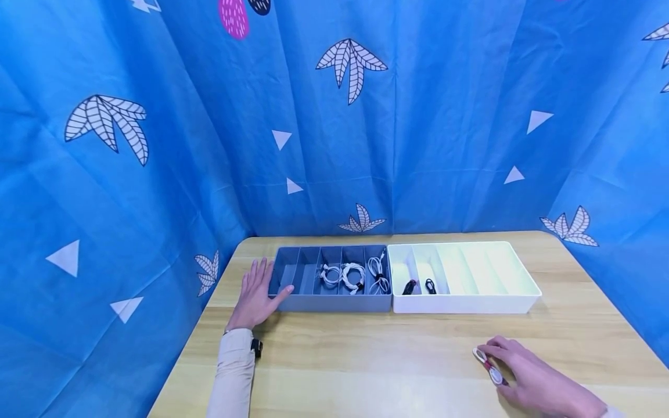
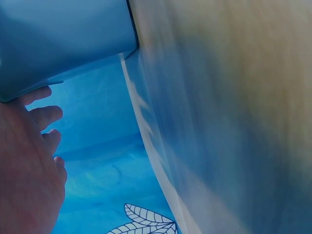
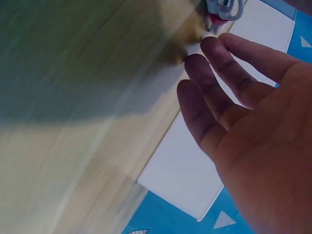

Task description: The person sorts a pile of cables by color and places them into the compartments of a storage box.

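Note:
My right hand point(image 1: 528, 374) is over the front right of the table, pinching a small coiled white cable point(image 1: 488, 367) bound with a red tie. In the right wrist view the same coil point(image 3: 225, 9) shows at the top, beyond the fingertips; the thumb's contact is mostly hidden. My left hand point(image 1: 256, 296) lies with fingers spread against the left end of a grey divided box point(image 1: 334, 303), its thumb over the front rim. White coiled cables point(image 1: 353, 277) sit in three of that box's compartments. Against its right end stands a white divided box point(image 1: 465, 305).
Two small black cables point(image 1: 410, 287) lie in the white box's two left compartments. Both boxes stand along the back of the wooden table point(image 1: 366, 360). A patterned blue curtain point(image 1: 444, 116) hangs behind it and at both sides.

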A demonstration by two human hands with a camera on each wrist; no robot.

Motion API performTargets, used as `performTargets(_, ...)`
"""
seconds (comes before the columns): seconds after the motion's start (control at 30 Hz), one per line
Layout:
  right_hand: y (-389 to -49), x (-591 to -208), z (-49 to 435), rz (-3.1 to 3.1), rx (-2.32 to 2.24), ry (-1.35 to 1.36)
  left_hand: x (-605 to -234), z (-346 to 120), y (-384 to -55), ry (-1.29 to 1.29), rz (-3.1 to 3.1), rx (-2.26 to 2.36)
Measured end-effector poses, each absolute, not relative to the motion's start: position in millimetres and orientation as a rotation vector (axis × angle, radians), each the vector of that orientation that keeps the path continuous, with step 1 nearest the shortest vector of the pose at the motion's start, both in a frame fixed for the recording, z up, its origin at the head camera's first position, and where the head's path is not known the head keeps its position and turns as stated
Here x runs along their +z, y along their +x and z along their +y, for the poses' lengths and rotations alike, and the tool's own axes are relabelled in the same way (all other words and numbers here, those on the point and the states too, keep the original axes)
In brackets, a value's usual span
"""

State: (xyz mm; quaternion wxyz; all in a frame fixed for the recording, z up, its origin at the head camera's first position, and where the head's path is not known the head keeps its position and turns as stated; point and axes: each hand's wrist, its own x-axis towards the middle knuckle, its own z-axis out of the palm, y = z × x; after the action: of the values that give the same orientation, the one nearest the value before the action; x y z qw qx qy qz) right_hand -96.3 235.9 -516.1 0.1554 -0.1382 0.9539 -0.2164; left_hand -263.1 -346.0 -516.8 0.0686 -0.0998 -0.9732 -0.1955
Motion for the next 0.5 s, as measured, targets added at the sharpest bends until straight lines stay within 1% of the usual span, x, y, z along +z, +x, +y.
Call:
performTargets(0.27,-102.5,-515.1,232.6,2.745,-0.59,-0.317,-514.9,-345.8,-264.5,-0.296,-2.933,-0.58)
performTargets(0.5,-103.1,-517.7,237.1,2.774,-0.661,-0.45,-516.2,-345.7,-263.8,-0.296,-2.931,-0.581)
